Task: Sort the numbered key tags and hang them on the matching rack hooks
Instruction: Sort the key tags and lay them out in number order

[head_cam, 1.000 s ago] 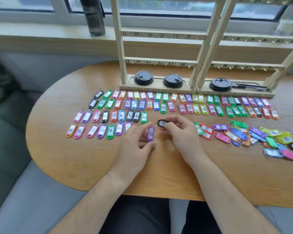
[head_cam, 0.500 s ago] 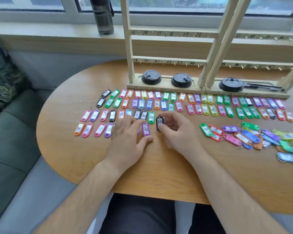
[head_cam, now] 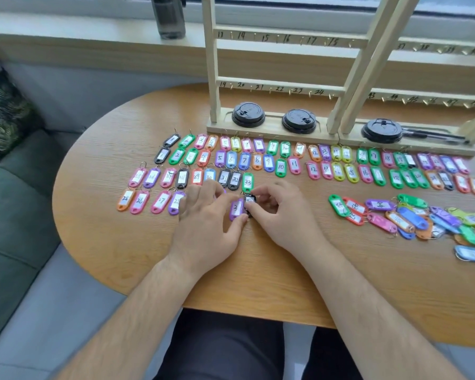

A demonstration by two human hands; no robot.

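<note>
**Worktop layout**

We find the racks [head_cam: 213,78] at the back of the worktop [head_cam: 121,242], with three lids [head_cam: 248,114] on their bases. Before them lie rows of tags [head_cam: 294,164], and a loose pile [head_cam: 412,218] lies to the right. Our left hand [head_cam: 203,223] and right hand [head_cam: 283,218] rest before the rows, the right on one tag [head_cam: 249,200]. Behind, a bottle [head_cam: 168,17] stands on the windowsill [head_cam: 66,26].

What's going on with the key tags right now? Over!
Left hand flat, thumb touching purple tag. Right hand pinches black tag beside it, below green 33. Rack hooks bare; unsorted pile lies right. Nothing blocking.
</note>
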